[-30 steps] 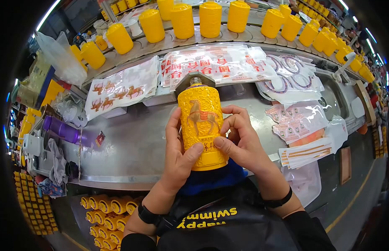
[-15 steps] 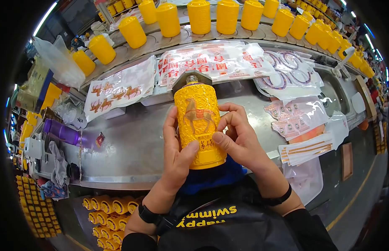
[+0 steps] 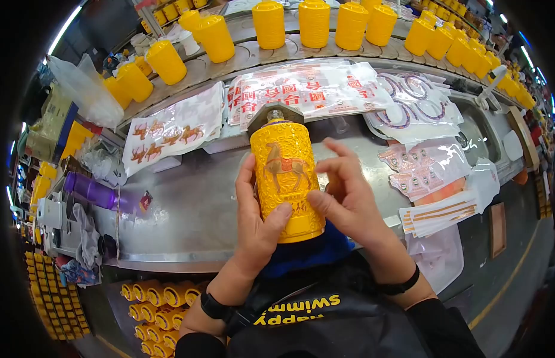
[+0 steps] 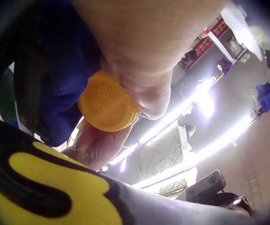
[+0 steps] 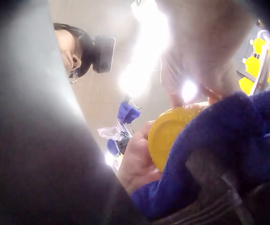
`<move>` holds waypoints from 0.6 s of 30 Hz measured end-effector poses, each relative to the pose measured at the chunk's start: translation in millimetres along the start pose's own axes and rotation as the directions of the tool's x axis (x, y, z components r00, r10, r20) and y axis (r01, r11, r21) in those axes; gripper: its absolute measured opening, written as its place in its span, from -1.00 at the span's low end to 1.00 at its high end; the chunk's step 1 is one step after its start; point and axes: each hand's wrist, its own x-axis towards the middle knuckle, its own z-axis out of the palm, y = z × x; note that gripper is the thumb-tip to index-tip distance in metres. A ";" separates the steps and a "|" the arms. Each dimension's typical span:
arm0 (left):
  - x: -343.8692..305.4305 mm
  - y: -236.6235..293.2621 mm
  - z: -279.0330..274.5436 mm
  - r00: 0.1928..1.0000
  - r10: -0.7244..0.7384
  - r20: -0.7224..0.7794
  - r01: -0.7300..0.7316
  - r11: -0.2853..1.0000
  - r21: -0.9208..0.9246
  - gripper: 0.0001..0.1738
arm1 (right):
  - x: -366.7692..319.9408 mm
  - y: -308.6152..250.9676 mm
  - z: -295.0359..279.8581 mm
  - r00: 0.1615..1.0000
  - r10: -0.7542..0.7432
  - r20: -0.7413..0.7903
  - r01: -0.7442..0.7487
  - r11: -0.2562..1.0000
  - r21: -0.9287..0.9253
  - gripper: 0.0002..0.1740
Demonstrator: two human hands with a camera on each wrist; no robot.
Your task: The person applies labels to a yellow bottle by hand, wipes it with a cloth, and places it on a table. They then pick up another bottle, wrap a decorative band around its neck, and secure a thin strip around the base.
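A yellow embossed bottle [image 3: 283, 173] with a horse decal and dark lettering lies tilted over the person's lap, base toward the body. The left hand [image 3: 256, 218] grips its left side, thumb on the front near the lettering. At the opposite side, the right hand [image 3: 355, 203] has loosely bent fingers, the thumb tip at the bottle's lower edge and the other fingers slightly spread, partly blurred. The round base [image 4: 108, 103] shows in the left wrist view. Beneath the bottle is a blue cloth [image 5: 219, 145]. A dark octagonal piece [image 3: 296, 114] stands behind the clear neck.
Decal sheets with horses [image 3: 170, 131], red characters [image 3: 307, 89] and ring patterns [image 3: 409, 107] lie along the back of the metal table [image 3: 182, 221]. Yellow bottles [image 3: 268, 27] line a conveyor behind. A purple bottle [image 3: 89, 188] lies left; a sink [image 3: 475, 128] is right.
The right fingers have spread and lifted slightly away from the bottle's side, and its thumb has shifted off the lettering. The left hand keeps its hold. Bottles on the conveyor have shifted.
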 end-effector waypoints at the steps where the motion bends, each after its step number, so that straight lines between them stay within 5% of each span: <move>1: 0.7 0.3 0.6 1.000 0.004 0.001 -0.004 1.000 0.004 -0.04 | -1.4 2.1 -2.2 0.988 -0.078 -0.137 0.075 0.997 -0.028 -0.71; 3: 1.0 -0.8 3.0 1.000 0.019 -0.001 -0.019 1.000 0.001 -0.04 | -5.3 -8.3 -4.4 0.973 -0.042 -0.228 0.064 0.994 0.090 -0.70; 5: -0.5 -1.5 5.4 1.000 0.008 -0.013 -0.008 1.000 0.012 -0.04 | -15.2 -39.3 -6.7 0.980 0.175 -0.100 -0.125 0.916 0.381 -0.69; 7: 0.9 0.5 2.5 0.999 -0.018 -0.030 0.019 0.999 0.042 -0.04 | -14.7 -37.1 2.6 0.975 0.212 0.060 -0.220 0.929 0.298 -0.72; 9: -0.4 -1.5 3.5 1.000 -0.004 -0.009 0.005 0.999 0.039 -0.04 | -16.4 -20.7 -1.9 0.976 0.208 -0.056 -0.198 0.969 0.149 -0.73; 12: -0.9 -1.6 5.7 1.000 0.001 -0.026 0.000 0.998 0.062 -0.05 | -20.3 -27.0 -5.0 0.968 0.247 0.037 -0.247 0.921 0.303 -0.75; 16: 0.8 -1.6 2.5 1.000 0.017 -0.005 -0.017 0.998 0.059 -0.06 | -15.0 -22.3 -7.9 0.965 0.253 -0.070 -0.233 0.948 0.215 -0.74; 18: -1.2 -0.6 4.2 1.000 0.003 -0.017 -0.002 0.999 0.037 -0.06 | -15.4 -28.4 -6.6 0.972 0.221 0.085 -0.234 0.948 0.217 -0.75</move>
